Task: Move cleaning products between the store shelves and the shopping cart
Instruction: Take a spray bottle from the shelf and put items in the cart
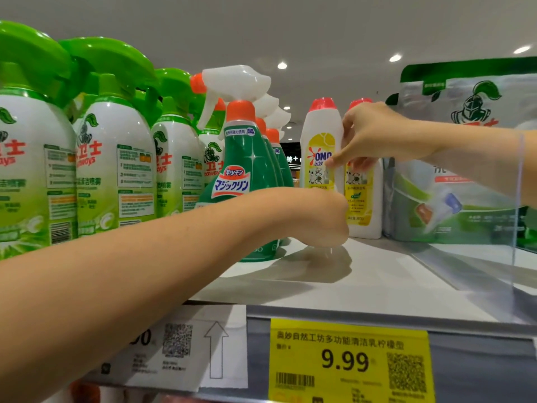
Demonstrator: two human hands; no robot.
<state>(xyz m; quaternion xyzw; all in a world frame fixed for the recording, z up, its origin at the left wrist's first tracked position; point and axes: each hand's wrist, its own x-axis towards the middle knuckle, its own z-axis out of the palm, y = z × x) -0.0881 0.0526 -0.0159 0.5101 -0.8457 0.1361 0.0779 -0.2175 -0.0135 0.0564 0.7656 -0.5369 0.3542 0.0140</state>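
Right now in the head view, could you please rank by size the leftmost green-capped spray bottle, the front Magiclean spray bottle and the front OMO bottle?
1. leftmost green-capped spray bottle, nearness inflates it.
2. front Magiclean spray bottle.
3. front OMO bottle.
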